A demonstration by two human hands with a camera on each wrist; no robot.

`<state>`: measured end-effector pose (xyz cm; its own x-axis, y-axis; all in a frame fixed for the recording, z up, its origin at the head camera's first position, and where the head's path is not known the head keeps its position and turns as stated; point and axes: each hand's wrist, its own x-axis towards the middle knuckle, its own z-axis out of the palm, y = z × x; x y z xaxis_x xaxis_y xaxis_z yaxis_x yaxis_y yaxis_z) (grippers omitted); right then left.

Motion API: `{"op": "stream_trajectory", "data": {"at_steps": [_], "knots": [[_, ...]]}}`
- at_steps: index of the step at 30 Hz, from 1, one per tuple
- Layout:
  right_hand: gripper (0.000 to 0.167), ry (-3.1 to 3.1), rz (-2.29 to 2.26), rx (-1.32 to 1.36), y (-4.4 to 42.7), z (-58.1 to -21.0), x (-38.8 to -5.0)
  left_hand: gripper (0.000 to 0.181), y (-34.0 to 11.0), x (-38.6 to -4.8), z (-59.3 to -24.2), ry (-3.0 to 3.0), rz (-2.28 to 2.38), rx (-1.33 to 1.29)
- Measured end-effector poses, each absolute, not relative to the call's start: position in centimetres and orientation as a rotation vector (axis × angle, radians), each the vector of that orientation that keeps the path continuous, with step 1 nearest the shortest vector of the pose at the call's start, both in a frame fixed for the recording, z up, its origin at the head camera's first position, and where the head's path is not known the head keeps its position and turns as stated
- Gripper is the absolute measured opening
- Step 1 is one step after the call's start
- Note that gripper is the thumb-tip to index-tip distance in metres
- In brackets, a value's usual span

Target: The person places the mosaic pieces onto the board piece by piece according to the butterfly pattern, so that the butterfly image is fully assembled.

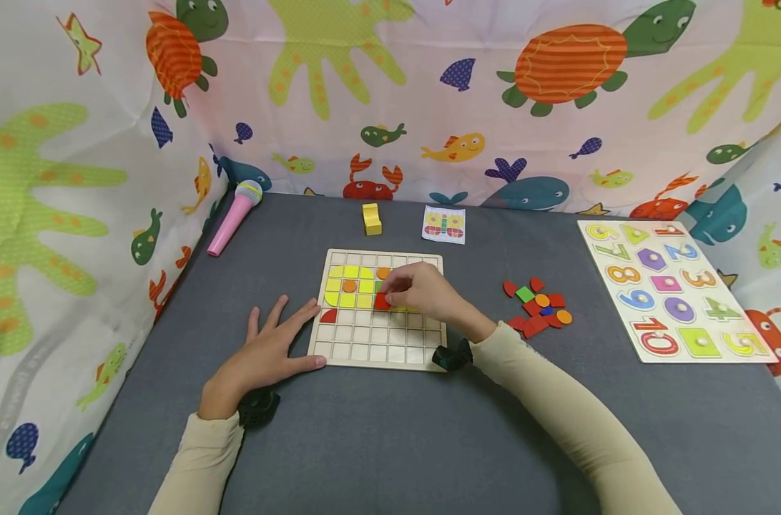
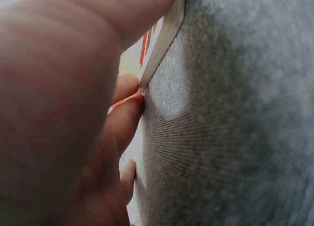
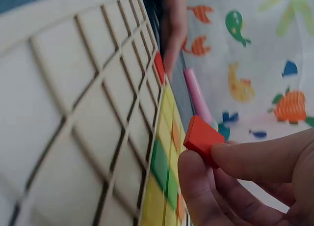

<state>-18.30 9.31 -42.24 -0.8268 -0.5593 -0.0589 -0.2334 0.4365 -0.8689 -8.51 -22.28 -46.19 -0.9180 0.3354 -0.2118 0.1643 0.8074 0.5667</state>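
We are watching the right hand (image 1: pixel 423 293) pinching a red square tile (image 3: pixel 203 137) between thumb and fingers, the tips nearly together with only the tile's thickness parting them. That tile is hovering about the middle of the wooden grid board (image 1: pixel 377 363), though we are not managing to tell whether any side of it is touching the wood. The left hand (image 1: pixel 262 361) is spreading its fingers wide and grasping nothing; its index fingertip is meeting the board's left edge, and its thumb is reaching the near left corner.

On the board we are seeing yellow pieces (image 1: pixel 350 272) filling cells toward the far left corner, with an orange disc (image 1: pixel 350 285) sitting among them. A red rounded piece (image 1: pixel 328 315) is lying beside the left edge, and green squares (image 3: pixel 159 163) are showing best from the right wrist (the hand is hiding much of that part from above).

Elsewhere on the grey desk (image 1: pixel 377 443), a pink microphone (image 1: pixel 232 223) is lying by the far left corner, while a yellow block (image 1: pixel 372 219) and a small pattern card (image 1: pixel 444 239) are resting near the far edge. Loose coloured pieces (image 1: pixel 535 326) are clustering right of the board, and a number puzzle (image 1: pixel 656 242) is lying along the desk's right edge.
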Motion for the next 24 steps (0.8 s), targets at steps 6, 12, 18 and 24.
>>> {"op": "stream_trajectory", "data": {"at_steps": [6,12,18,24], "knots": [[0.012,2.419,-1.269,-0.780,6.2,-42.2,-17.4,0.101,-22.3,-8.5,-46.3,2.702,0.787,0.379],[0.012,2.448,-1.243,-0.921,3.9,-42.6,-16.7,0.101,-22.4,-8.5,-46.4,2.704,0.794,0.387],[0.013,2.519,-1.163,-0.990,2.6,-43.2,-16.2,0.100,-22.4,-8.5,-46.5,2.710,0.810,0.400],[0.016,2.622,-1.036,-1.047,2.0,-43.6,-15.8,0.100,-22.4,-8.4,-46.5,2.714,0.820,0.408]]}}
